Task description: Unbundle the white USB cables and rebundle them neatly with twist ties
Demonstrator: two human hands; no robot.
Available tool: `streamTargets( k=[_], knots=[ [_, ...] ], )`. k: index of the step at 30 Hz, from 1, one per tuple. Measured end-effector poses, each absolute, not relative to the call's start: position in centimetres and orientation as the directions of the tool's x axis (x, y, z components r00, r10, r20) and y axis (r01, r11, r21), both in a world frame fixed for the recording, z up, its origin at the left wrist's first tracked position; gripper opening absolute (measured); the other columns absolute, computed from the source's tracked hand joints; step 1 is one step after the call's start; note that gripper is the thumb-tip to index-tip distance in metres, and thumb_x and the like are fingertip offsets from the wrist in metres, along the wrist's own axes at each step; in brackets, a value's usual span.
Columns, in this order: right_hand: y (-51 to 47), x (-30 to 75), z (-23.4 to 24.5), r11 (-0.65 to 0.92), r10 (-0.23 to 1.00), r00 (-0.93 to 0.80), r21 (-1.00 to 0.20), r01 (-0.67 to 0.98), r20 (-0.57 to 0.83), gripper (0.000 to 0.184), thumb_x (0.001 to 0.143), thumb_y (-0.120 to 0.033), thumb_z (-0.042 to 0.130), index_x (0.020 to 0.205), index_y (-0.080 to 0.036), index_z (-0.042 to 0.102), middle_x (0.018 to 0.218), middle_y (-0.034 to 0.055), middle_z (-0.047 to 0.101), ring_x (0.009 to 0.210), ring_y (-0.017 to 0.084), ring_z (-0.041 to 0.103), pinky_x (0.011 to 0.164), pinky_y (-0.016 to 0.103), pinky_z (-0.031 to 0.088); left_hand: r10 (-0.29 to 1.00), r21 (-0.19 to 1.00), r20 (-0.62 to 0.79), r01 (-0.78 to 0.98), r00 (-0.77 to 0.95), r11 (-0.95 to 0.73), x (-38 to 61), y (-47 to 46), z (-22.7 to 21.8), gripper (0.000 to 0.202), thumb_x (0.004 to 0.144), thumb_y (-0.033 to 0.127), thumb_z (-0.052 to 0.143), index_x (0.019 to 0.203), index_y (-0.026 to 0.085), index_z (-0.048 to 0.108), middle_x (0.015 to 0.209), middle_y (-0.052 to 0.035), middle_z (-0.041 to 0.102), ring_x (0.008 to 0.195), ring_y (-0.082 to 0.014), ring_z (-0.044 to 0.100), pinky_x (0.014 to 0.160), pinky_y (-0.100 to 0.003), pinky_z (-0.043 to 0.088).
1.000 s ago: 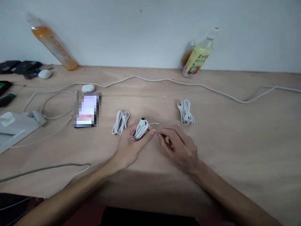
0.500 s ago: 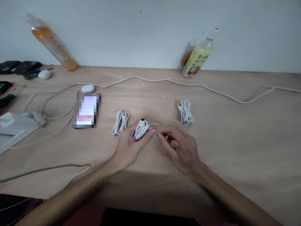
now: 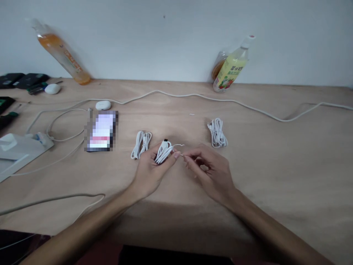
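My left hand [image 3: 150, 171] is closed around a coiled white USB cable [image 3: 163, 152], whose plug with a dark end points up and away from me. From the coil a thin white twist tie [image 3: 178, 145] sticks out to the right, its free end bent. My right hand [image 3: 211, 169] pinches the other end of the tie between thumb and forefinger, just right of my left thumb. Behind my left hand lies a second coiled white cable [image 3: 141, 144]. A third white coil [image 3: 217, 133] rests on the table beyond my right hand.
A phone [image 3: 101, 131] and a white earbud case [image 3: 103, 105] lie on the left. One long white cord [image 3: 198, 95] runs across the back. Against the wall lean an orange drink bottle [image 3: 62, 55] and a yellow-labelled bottle [image 3: 231, 68]. A small white scrap [image 3: 192, 114] lies mid-table.
Both hands keep nearly the same pose, with the cable still in my left hand and the tie in my right fingertips. The view has shifted very slightly.
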State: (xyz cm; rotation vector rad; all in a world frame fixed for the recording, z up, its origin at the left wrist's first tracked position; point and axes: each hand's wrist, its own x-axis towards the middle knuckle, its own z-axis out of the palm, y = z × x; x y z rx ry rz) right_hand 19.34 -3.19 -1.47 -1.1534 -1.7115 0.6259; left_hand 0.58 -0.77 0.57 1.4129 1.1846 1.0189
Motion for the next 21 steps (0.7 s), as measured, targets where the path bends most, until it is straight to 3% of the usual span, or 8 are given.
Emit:
streamTargets(
  k=[12,21],
  knots=[
    [-3.05,19.64,-1.63,0.369,0.929,-0.103,-0.864,0.343,0.356,0.013,0.103,-0.019,0.068,0.102,-0.024,0.08,0.085,0.0005,0.076,0.063,0.012,0.069,0.048,0.02,0.055,0.986,0.976,0.05,0.203,0.16,-0.083,0.52,-0.65,0.41,0.016,0.092,0.032,0.073,0.081,0.021,0.074,0.08,-0.0014,0.071,0.076,-0.0175,0.062,0.072,-0.028,0.053],
    [-3.13,19.35,-1.64,0.414,0.903,-0.061,-0.823,0.389,0.425,0.015,0.1,-0.015,0.068,0.096,-0.023,0.08,0.077,-0.001,0.074,0.063,0.013,0.067,0.053,0.023,0.055,0.984,0.978,0.052,0.191,0.17,-0.085,0.5,-0.79,0.36,0.018,0.092,0.031,0.074,0.079,0.02,0.072,0.076,0.0007,0.064,0.072,-0.0157,0.058,0.067,-0.026,0.048]
  ],
)
